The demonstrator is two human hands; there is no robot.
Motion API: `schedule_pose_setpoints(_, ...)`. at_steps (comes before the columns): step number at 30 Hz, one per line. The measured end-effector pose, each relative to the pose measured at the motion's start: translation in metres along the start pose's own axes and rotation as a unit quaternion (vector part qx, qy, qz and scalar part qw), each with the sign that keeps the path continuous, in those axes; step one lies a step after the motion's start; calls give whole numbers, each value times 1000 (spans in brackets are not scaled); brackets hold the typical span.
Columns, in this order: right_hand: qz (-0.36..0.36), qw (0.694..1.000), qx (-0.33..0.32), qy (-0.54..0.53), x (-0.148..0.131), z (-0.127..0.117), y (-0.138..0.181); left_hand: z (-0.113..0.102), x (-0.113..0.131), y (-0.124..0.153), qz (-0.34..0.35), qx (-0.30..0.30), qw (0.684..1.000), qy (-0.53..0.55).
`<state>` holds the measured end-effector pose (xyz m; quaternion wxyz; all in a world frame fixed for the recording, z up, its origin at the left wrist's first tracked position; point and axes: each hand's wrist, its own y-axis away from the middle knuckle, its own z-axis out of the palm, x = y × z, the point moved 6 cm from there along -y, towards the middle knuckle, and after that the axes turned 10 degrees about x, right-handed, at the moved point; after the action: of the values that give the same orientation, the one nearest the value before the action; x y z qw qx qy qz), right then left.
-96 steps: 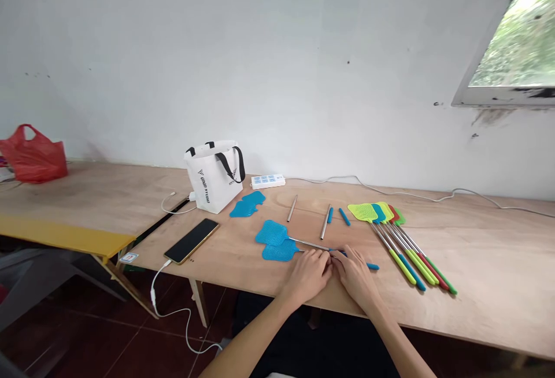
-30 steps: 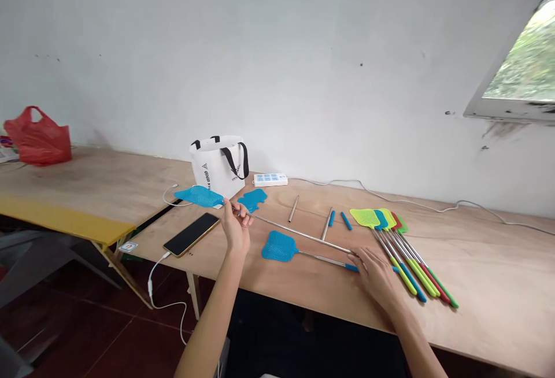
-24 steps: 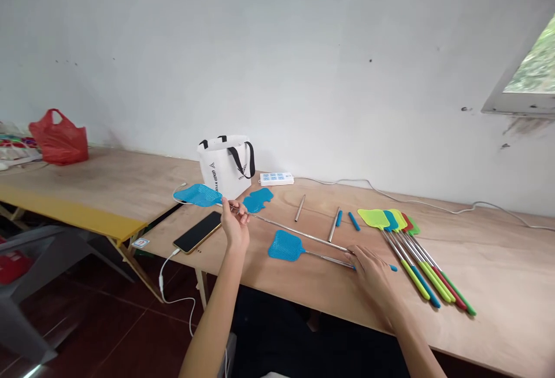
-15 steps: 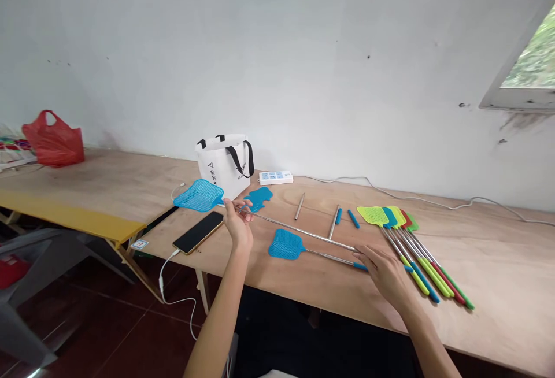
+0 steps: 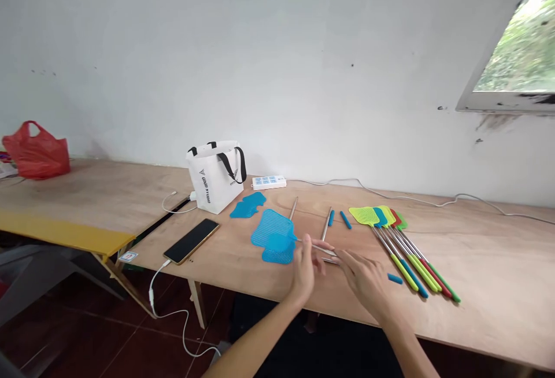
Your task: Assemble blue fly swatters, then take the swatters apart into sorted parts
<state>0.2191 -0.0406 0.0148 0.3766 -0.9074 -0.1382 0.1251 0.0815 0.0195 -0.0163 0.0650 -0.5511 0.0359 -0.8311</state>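
Observation:
Both hands hold a blue fly swatter [image 5: 271, 225] with a thin metal shaft, raised just over the table. My left hand [image 5: 304, 268] pinches the shaft near the mesh head. Further along the same shaft, my right hand [image 5: 364, 280] is closed around it. Underneath lies a second blue fly swatter [image 5: 277, 257], its head partly overlapped and its shaft largely hidden by my hands. A blue handle end [image 5: 395, 278] sticks out past my right hand; I cannot tell which swatter it belongs to. Loose swatter heads [image 5: 248, 205] in blue lie behind.
Several coloured swatters [image 5: 403, 251] lie in a row at right. Metal rods [image 5: 326, 225] and blue grips [image 5: 346, 219] lie behind my hands. A phone [image 5: 191, 241] on a cable, a white bag [image 5: 217, 181] and a power strip [image 5: 269, 182] stand left.
My left hand has moved right, toward my right hand, bringing the swatter head with it. The visible shaft is now much shorter. The view has shifted slightly right.

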Motion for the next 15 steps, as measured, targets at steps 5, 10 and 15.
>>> schedule_pose_setpoints(5,43,998,-6,-51,-20,19,-1,10,-16,14,-40,-49,998,-7)
schedule_pose_setpoints(10,91,988,-38,-118,-8,21,-5,-11,-3,-14,-24,6,999,36)
schedule_pose_setpoints(15,175,978,-13,-116,44,29,-2,-55,27,-47,7,128,981,146)
